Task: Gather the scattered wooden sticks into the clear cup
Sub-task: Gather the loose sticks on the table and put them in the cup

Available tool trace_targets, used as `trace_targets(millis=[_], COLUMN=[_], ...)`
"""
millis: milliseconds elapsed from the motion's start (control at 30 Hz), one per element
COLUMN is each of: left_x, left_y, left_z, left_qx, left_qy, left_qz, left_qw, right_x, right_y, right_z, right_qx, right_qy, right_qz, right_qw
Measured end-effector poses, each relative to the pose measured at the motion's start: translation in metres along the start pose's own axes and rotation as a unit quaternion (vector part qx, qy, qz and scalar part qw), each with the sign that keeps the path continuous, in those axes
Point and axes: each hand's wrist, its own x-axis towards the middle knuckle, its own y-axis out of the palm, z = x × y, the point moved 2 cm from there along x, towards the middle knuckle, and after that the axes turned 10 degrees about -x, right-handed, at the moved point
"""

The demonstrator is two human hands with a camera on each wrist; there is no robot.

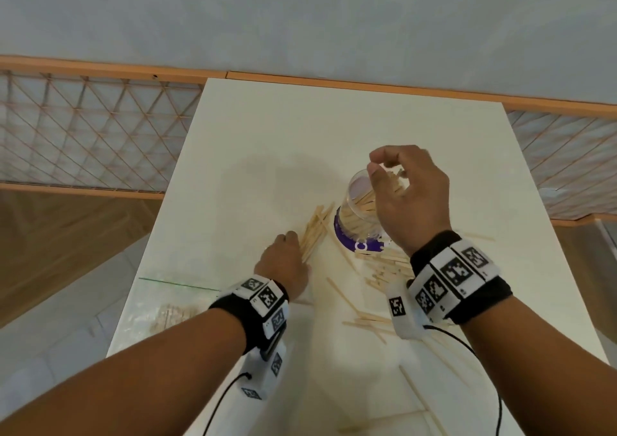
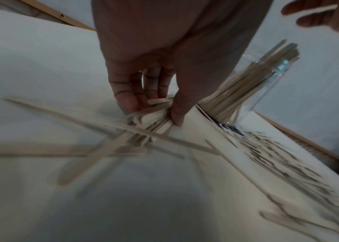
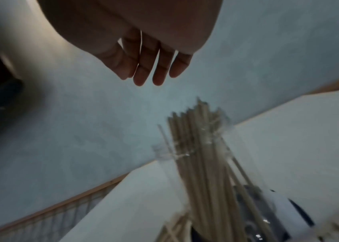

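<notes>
A clear cup (image 1: pixel 359 202) stands mid-table on a purple disc (image 1: pixel 347 240), packed with upright wooden sticks (image 3: pixel 201 155). My right hand (image 1: pixel 384 165) hovers just above the cup's rim, and in the right wrist view its fingers (image 3: pixel 150 65) hang relaxed and hold nothing. To the left of the cup, my left hand (image 1: pixel 293 240) is down on the table. Its thumb and fingers (image 2: pixel 129 98) pinch the near end of a bundle of sticks (image 1: pixel 314 230) that lies flat there. In the left wrist view the cup (image 2: pixel 268 85) stands just beyond that bundle (image 2: pixel 154 117).
Loose sticks (image 1: pixel 387 268) lie piled right of the cup, and others (image 1: pixel 364 318) are strewn toward the front edge. A clear plastic bag (image 1: pixel 173 312) holding sticks lies at the front left. A lattice railing (image 1: pixel 93 128) flanks the white table (image 1: pixel 367 118).
</notes>
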Motion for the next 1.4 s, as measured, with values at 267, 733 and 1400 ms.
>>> trace_targets(millis=[267, 733, 1400], left_x=[-0.051, -0.033, 0.026], left_y=[-0.011, -0.013, -0.013], left_z=[0.034, 0.045, 0.003], left_qx=[0.015, -0.031, -0.107], left_qy=[-0.041, 0.044, -0.073], left_qz=[0.103, 0.016, 0.026], left_qw=[0.994, 0.998, 0.991], right_x=[-0.097, -0.122, -0.113], right_y=[0.055, 0.072, 0.098], right_z=[-0.044, -0.04, -0.021], right_qx=[-0.222, -0.23, -0.236], right_qy=[-0.014, 0.029, 0.01], right_qz=[0.372, 0.406, 0.394], right_qw=[0.901, 0.884, 0.888])
